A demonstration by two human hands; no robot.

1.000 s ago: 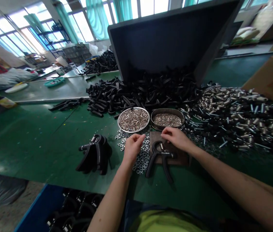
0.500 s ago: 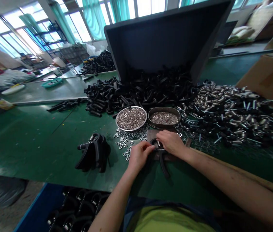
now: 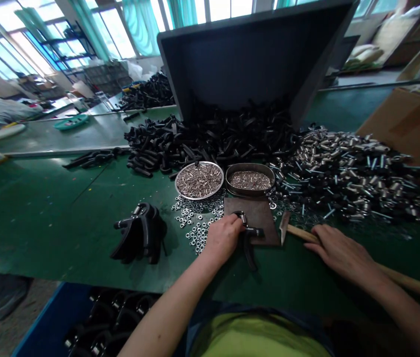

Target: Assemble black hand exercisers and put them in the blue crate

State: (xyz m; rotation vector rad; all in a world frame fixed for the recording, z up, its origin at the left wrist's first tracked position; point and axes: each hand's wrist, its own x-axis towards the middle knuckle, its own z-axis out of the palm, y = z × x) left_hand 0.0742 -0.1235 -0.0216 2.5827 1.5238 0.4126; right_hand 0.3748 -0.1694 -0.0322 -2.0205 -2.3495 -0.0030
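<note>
My left hand (image 3: 225, 234) is closed on a black curved clamp part (image 3: 249, 253), holding it at the metal plate (image 3: 252, 213). A small shiny spring or pin shows in the part's upper loop; my fingers hide some of it. To the right, my right hand (image 3: 339, 250) is closing round the wooden handle of a hammer (image 3: 299, 233), thumb on the near side and fingers over the far side. The hammer's metal head lies beside the plate's right edge.
Small nuts (image 3: 198, 235) lie scattered left of the plate. Beyond it stand a round dish of pins (image 3: 199, 199) and an oval tin (image 3: 228, 184). Assembled black parts (image 3: 143, 233) sit at left. A grey bin (image 3: 258, 22), black pieces and metal fittings (image 3: 354, 178) fill the back.
My right hand has left the black part and moved right onto the hammer handle. My left hand still holds the part, its fingers now further over it.
</note>
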